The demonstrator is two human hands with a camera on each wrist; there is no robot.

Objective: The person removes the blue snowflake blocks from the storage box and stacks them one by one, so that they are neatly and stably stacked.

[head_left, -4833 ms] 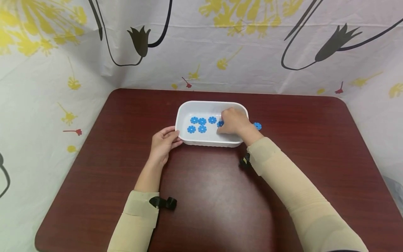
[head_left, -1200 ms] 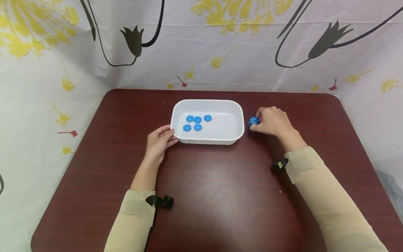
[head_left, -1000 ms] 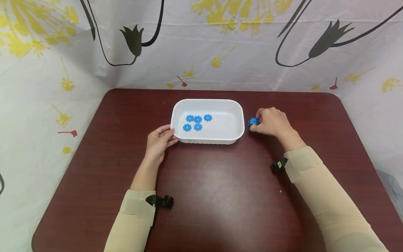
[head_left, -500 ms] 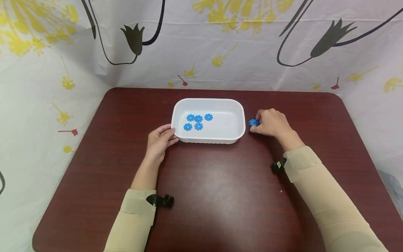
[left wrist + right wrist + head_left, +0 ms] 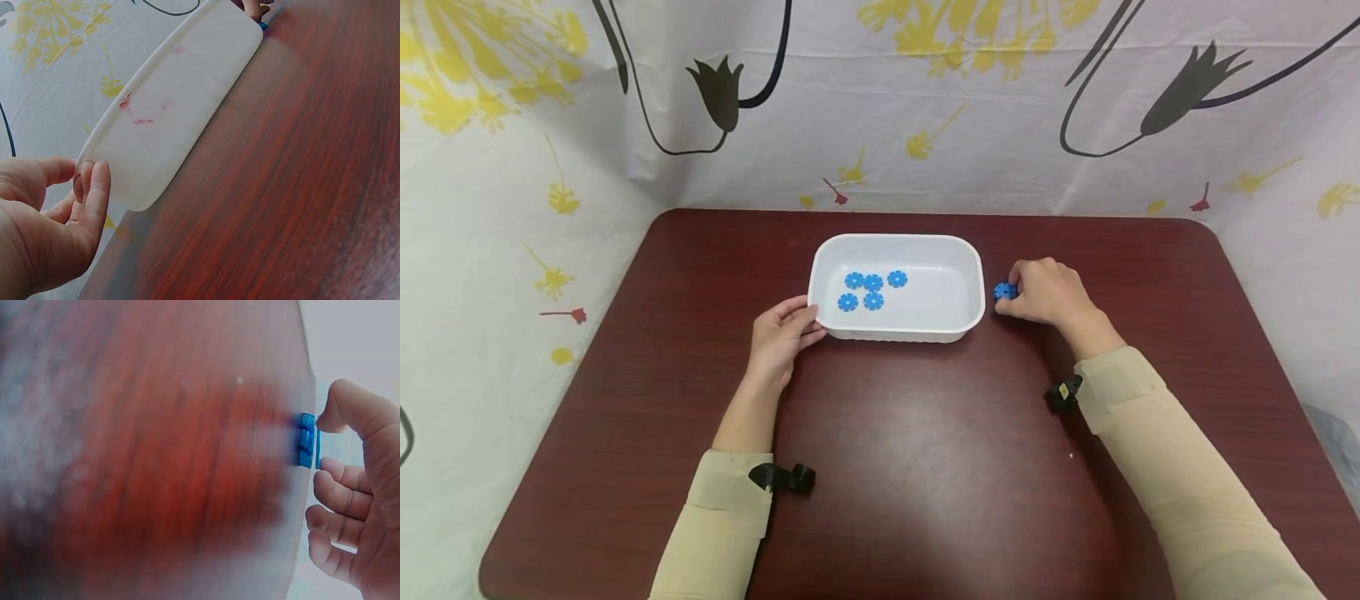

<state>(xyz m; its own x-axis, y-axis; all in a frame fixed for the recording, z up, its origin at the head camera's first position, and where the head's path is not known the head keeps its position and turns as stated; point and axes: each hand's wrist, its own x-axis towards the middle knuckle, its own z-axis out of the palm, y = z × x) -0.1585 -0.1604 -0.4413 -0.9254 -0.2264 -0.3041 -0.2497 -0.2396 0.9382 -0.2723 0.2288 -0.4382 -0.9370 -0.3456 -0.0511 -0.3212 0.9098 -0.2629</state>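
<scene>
A white plastic tray [image 5: 942, 292] stands on the table with several blue flower-shaped notched discs [image 5: 872, 301] lying flat in its left half. My left hand [image 5: 778, 340] pinches the rim at the tray's left end, thumb on one side and fingers on the other, as the left wrist view also shows. To the right of the tray, my right hand [image 5: 1048, 292] pinches a single blue disc [image 5: 317, 450] between thumb and fingertips. Right under it on the table is a small stack of blue discs [image 5: 305, 440]. From the head view my fingers partly hide this stack.
The dark red wooden table [image 5: 910, 467] has rounded far corners. A white cloth [image 5: 970, 183] with printed flowers hangs behind and beside it. Black wrist straps [image 5: 782, 477] sit at both sleeves. A tiny white speck [image 5: 1071, 456] lies right of centre.
My right hand has gone from inside the tray to the stack on its right, bringing one disc. The disc has since come down flat over the stack. My left hand stays at the rim.
</scene>
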